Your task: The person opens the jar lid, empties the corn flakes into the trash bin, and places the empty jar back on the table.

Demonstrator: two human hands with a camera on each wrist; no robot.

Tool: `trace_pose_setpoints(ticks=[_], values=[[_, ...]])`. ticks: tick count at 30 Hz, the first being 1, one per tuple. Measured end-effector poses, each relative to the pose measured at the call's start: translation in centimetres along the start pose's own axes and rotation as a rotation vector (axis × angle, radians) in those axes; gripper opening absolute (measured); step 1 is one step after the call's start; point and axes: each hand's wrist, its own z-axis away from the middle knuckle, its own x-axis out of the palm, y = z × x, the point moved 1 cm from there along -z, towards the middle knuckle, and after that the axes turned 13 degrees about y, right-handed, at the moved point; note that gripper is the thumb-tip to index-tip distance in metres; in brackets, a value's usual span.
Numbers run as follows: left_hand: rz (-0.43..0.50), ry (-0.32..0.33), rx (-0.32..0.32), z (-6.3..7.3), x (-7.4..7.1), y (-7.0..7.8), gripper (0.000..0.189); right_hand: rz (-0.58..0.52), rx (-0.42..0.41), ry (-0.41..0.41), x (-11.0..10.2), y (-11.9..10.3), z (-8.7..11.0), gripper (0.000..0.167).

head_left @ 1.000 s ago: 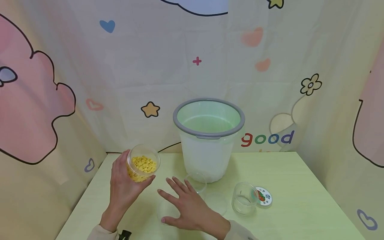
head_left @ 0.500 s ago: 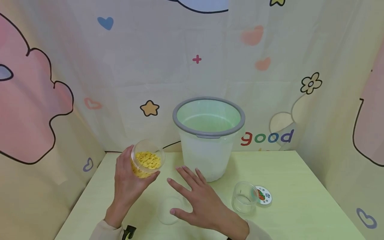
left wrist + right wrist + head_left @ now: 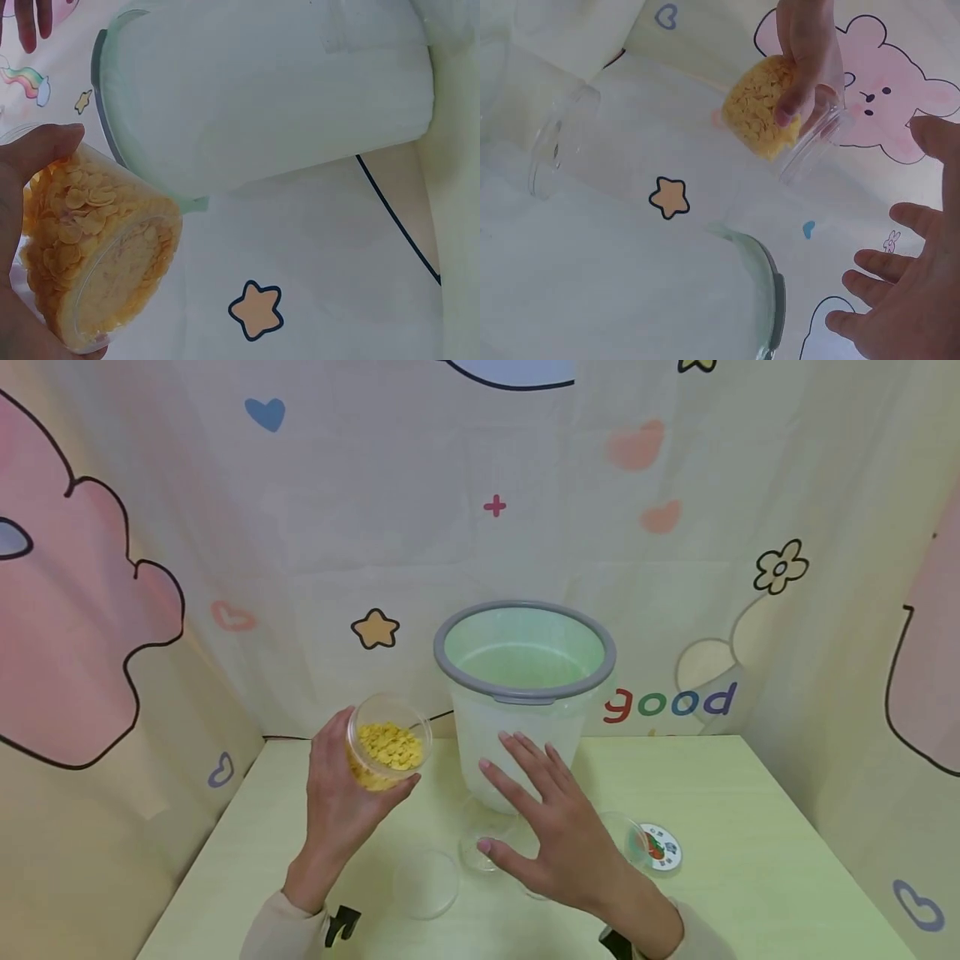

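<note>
My left hand (image 3: 337, 797) grips a clear plastic jar (image 3: 390, 708) above the left side of the table. Yellow flakes (image 3: 390, 746) partly fill the jar, whose open mouth tilts toward the head camera. In the left wrist view the flakes (image 3: 82, 210) show through the jar's wall. My right hand (image 3: 558, 827) is held in the air in front of the bucket, fingers spread, holding nothing. Beneath it, a clear jar (image 3: 480, 852) on the table is partly hidden. Another clear jar (image 3: 626, 835) shows beyond the right wrist.
A white bucket (image 3: 480, 752) with a grey rim stands at the back of the table. A clear round lid (image 3: 426, 883) lies near the front. To the right lies a white printed disc (image 3: 665, 847). Printed cloth (image 3: 315, 527) surrounds the table.
My left hand has moved right and slightly up with the jar of flakes. My right hand has also shifted right and up, fingers still spread, now covering part of the right-hand jar.
</note>
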Motion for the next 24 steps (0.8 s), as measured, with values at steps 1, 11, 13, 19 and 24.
trace_pose_setpoints(ticks=[1, 11, 13, 19, 24], values=[[0.003, 0.002, 0.003, -0.1, 0.1, 0.2, 0.116, 0.003, 0.002, 0.014, -0.3, 0.3, -0.1, 0.065], [0.032, 0.043, 0.066, -1.9, 1.1, 1.5, 0.114, -0.020, 0.053, 0.113, -2.8, 2.5, -1.8, 0.066], [0.039, 0.047, 0.067, -2.2, 1.2, 1.7, 0.113, -0.029, 0.064, 0.120, -3.1, 2.8, -2.4, 0.066], [0.059, 0.045, 0.076, -3.5, 1.9, 2.6, 0.112, -0.021, 0.106, 0.136, -4.2, 4.1, -3.4, 0.062], [0.071, 0.048, 0.085, -4.6, 2.4, 3.4, 0.111, -0.014, 0.127, 0.140, -4.8, 4.8, -4.1, 0.063]])
